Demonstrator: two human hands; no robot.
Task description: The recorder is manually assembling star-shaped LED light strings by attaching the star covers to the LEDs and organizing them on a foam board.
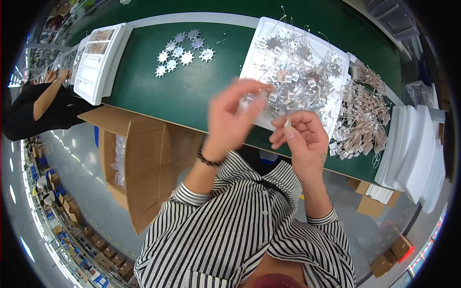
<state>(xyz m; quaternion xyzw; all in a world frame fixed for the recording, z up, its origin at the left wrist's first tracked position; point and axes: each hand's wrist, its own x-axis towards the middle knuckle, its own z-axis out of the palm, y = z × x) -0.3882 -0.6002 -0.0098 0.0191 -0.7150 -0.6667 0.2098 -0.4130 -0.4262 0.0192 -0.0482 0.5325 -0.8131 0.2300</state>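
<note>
My left hand (234, 114), blurred by motion, is raised over the near edge of the table. Its index finger reaches toward a white foam tray (250, 61); whether it holds anything is not clear. Beside it, my right hand (306, 140) is closed in a pinch, with a small pale sliver (288, 123) showing at the thumb tip. Its kind is too small to make out. The tray in front of both hands bears a tangled heap of small tagged metal pieces (300, 72) with thin wires or strings.
Silvery gear-shaped discs (187, 58) lie on the green table (144, 79). Bundled tagged pieces (365, 115) are heaped right of the tray, near stacked white foam sheets (408, 149). At left are a white compartment tray (91, 77), an open cardboard box (144, 163) and another person's arm (47, 102).
</note>
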